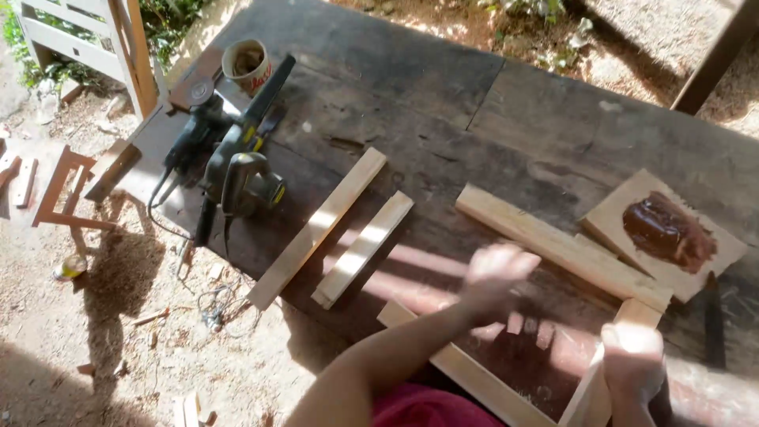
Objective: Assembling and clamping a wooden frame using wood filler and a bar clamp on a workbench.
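Left hand (496, 273) hovers blurred at centre right, fingers loosely spread and holding nothing, just above the long slat (563, 247) of a wooden frame (466, 372). That slat lies right beneath it — long axis running from upper left down to lower right. Right hand (632, 360), lower right, closes around the frame's corner piece (642, 312). Two loose slats (336, 229) lie well apart to the left on the dark workbench (443, 95), beside a power tool (233, 170).

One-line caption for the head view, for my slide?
Both hands, left and right, on a wooden frame atop a worn table, power tools aside.
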